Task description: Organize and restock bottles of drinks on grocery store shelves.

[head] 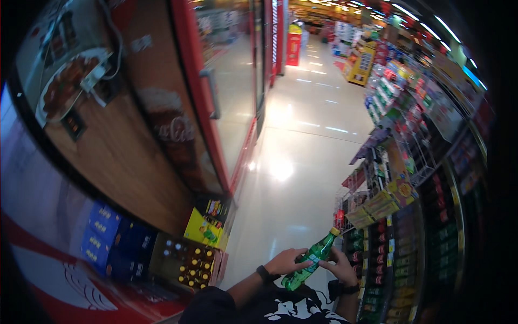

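Observation:
A green plastic drink bottle with a yellow cap is held aslant in front of my dark printed shirt, its cap pointing up and to the right. My left hand grips it from the left, the thumb lying across the label. On the other side my right hand holds the bottle near its upper part, thumb also on the label. Both wrists wear black bands, and a dark device with a cable hangs by the right one.
Shelves of bottled drinks stand close on the right, below a candy display box. A red-framed glass-door cooler is on the left. An open carton of yellow-capped bottles sits at lower left. A tiled aisle runs ahead.

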A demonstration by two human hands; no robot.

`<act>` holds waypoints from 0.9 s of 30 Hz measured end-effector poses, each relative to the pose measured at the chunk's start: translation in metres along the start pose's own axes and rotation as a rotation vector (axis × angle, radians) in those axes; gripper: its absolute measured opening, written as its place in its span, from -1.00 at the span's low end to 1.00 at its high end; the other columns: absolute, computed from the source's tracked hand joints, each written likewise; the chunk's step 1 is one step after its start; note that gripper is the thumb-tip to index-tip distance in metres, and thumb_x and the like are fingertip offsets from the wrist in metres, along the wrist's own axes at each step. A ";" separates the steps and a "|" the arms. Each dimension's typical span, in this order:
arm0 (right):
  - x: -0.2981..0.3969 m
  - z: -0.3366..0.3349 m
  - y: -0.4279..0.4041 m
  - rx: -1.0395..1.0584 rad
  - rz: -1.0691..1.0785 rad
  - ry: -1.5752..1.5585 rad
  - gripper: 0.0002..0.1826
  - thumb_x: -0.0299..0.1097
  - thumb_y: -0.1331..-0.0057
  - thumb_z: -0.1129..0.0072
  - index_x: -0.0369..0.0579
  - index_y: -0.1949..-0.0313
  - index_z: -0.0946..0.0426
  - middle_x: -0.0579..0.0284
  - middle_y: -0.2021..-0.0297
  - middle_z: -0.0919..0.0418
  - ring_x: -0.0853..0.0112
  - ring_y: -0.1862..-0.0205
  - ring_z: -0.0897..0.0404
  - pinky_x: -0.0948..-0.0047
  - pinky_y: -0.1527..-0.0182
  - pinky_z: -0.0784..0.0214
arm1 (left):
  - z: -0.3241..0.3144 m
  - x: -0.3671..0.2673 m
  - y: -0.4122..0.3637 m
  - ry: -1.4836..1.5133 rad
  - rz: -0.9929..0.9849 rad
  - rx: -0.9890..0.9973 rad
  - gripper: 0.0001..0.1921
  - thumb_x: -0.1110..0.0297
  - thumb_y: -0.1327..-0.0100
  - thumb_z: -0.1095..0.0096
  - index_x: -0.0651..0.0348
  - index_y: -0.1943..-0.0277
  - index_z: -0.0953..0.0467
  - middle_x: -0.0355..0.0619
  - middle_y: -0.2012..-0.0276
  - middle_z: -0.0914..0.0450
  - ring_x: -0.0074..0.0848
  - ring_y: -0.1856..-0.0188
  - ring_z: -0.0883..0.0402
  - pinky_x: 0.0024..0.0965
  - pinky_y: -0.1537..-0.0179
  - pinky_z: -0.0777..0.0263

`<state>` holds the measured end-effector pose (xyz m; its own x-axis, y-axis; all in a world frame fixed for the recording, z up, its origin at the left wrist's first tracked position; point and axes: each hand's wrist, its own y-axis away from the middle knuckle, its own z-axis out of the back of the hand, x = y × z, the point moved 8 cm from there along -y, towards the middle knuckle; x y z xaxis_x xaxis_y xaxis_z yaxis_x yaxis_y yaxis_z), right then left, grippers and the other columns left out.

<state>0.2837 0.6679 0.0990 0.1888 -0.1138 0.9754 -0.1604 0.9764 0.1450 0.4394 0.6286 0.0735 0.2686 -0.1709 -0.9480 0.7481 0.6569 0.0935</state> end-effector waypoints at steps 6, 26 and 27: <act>0.005 -0.035 -0.076 0.273 0.036 0.039 -0.37 -0.42 -0.09 -0.49 -0.29 -0.13 -0.40 0.13 0.10 -0.62 0.44 0.16 -0.63 0.44 0.06 -0.48 | 0.047 0.038 0.023 -0.051 0.128 -0.189 -0.25 -0.33 -0.18 -0.15 0.24 -0.12 -0.45 0.15 0.23 -0.67 -0.07 0.28 -0.66 -0.20 0.16 -0.50; 0.032 -0.072 -0.283 0.748 0.334 0.267 -0.36 -0.38 0.07 -0.49 0.07 -0.09 -0.53 0.14 0.03 -0.53 0.20 0.09 -0.58 0.36 0.18 -0.49 | 0.168 0.075 -0.044 -0.287 0.430 -0.561 -0.29 0.18 0.09 -0.51 0.01 -0.17 -0.35 0.03 0.13 -0.64 -0.05 0.10 -0.63 -0.10 0.15 -0.51; 0.030 -0.077 -0.288 0.757 0.324 0.268 -0.36 -0.38 0.07 -0.49 0.07 -0.09 -0.53 0.14 0.03 -0.53 0.20 0.09 -0.58 0.36 0.18 -0.49 | 0.166 0.084 -0.043 -0.275 0.437 -0.562 -0.29 0.18 0.09 -0.51 0.01 -0.17 -0.35 0.03 0.13 -0.64 -0.05 0.10 -0.63 -0.10 0.15 -0.51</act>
<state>0.4101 0.3972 0.0737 0.2291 0.2889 0.9295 -0.8296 0.5574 0.0312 0.5304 0.4638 0.0407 0.6659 0.0621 -0.7434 0.1373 0.9693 0.2039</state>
